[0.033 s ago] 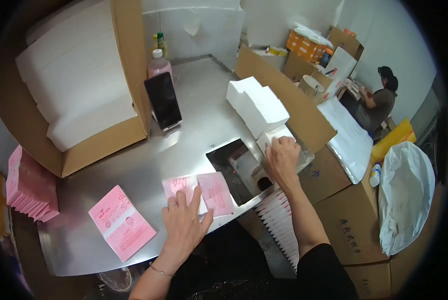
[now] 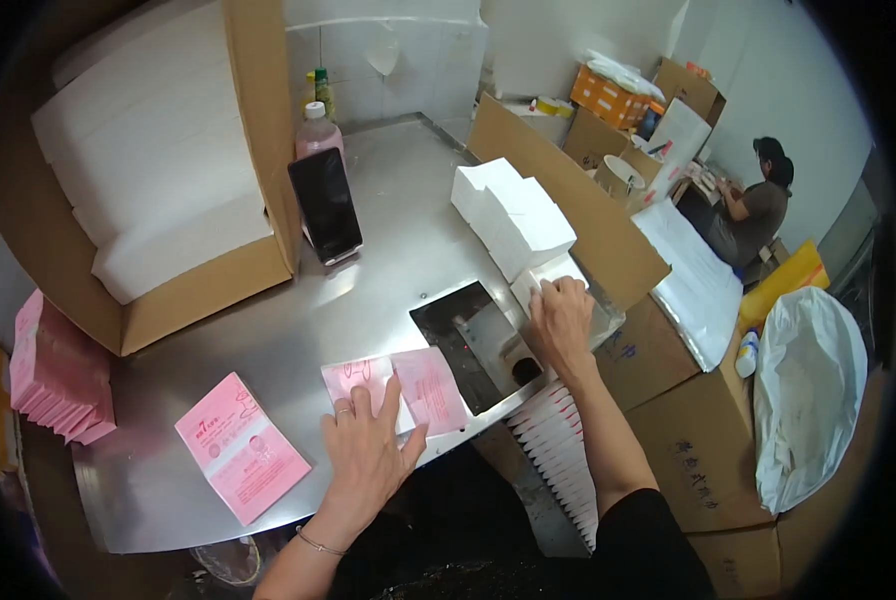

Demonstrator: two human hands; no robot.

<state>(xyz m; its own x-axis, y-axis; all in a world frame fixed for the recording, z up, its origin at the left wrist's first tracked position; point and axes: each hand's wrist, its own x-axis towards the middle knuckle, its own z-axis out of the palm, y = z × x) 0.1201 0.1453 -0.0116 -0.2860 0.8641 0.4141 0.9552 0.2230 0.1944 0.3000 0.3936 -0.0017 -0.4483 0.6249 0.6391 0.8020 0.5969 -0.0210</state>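
My left hand [image 2: 365, 437] lies on a pink plastic packet [image 2: 433, 390] at the front of the metal table, fingers stretched out and apart. Something white shows at the packet's middle, beside the index finger. My right hand [image 2: 565, 325] is closed, its bent fingertips on the near end of a row of white folded paper tissues [image 2: 516, 215]; the fingers hide part of that end. Another pink packet [image 2: 243, 445] lies flat to the left of my left hand.
A rectangular opening [image 2: 468, 340] sits in the table between my hands. A phone [image 2: 326, 208] leans before a pink bottle. At left stand a box of white stacks [image 2: 203, 265] and piled pink packets [image 2: 58, 370]. Cartons [image 2: 688, 440] and a white bag [image 2: 808, 400] are at right; a person sits beyond.
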